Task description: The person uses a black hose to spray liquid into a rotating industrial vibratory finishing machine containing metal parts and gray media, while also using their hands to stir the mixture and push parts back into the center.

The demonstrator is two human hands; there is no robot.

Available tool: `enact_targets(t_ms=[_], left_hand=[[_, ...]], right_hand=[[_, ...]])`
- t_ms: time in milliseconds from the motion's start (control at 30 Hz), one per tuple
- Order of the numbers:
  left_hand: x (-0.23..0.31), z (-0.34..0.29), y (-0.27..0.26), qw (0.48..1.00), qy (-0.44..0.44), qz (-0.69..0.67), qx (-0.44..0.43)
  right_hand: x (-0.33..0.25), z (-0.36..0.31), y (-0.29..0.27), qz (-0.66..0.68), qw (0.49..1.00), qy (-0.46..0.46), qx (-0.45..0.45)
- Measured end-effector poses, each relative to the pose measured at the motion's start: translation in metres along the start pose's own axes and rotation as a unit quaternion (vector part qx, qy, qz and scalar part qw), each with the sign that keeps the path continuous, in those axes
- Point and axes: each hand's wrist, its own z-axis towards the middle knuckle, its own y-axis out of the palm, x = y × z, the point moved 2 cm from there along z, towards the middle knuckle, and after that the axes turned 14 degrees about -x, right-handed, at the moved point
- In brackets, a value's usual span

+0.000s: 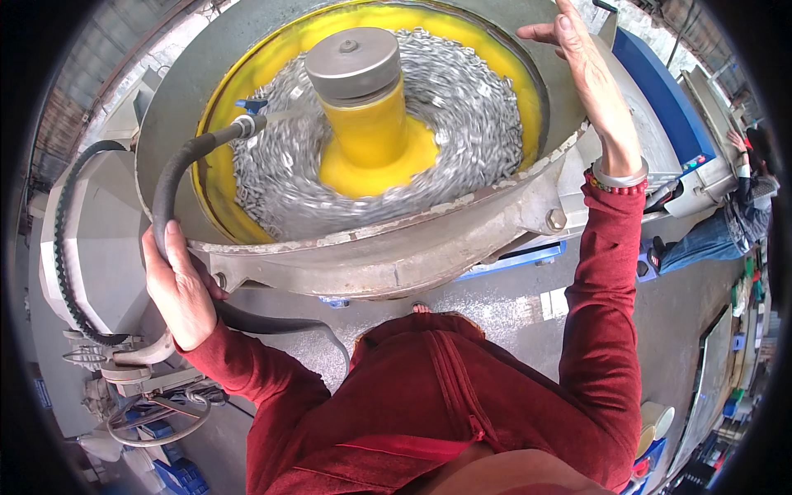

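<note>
My left hand (180,290) is wrapped around a dark rubber hose (183,161) at the near left rim of a large round vibratory tumbler bowl (396,262). The hose bends over the rim. Its metal nozzle (246,125), with a blue valve lever (252,106), points at the middle, and a blurred spray seems to leave it. Many small silvery metal pieces (466,99) fill the yellow-lined bowl, smeared by motion around a yellow centre post (363,128) with a grey metal cap (352,58). My right hand (582,62) is raised over the right rim, fingers stretched, holding nothing.
Left of the bowl stands a pale machine housing (107,239) with a black ribbed hose (62,247). A metal handwheel (161,425) sits below it. Another person (730,219) works beside a blue-and-grey machine (660,99) at the right. The floor (528,305) looks wet.
</note>
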Motion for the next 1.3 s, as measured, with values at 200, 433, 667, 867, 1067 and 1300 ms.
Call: enact_targets(t_ms=[200,433,667,867,1067,1300], left_hand=[[-0.001,-0.001,-0.001,1.0,-0.001,0.007,-0.001],[0.0,0.001,-0.009,1.0,0.0,0.017,-0.001],[-0.024,0.022,-0.009,0.997,0.027,0.077,0.012],[-0.031,0.025,-0.044,0.933,0.196,0.301,-0.023],[-0.045,0.029,-0.048,0.969,0.163,0.147,-0.111],[-0.016,0.002,-0.044,0.972,0.098,-0.07,-0.203]], right_hand=[[-0.008,-0.005,0.002,-0.006,1.0,-0.012,0.011],[-0.002,0.001,0.007,0.059,0.998,0.016,0.007],[0.046,0.003,0.009,0.135,0.985,-0.081,-0.07],[0.023,0.032,0.033,0.0,0.988,0.072,-0.137],[0.025,0.027,0.027,-0.031,0.983,0.096,-0.152],[0.026,0.042,0.041,-0.042,0.986,0.086,-0.138]])
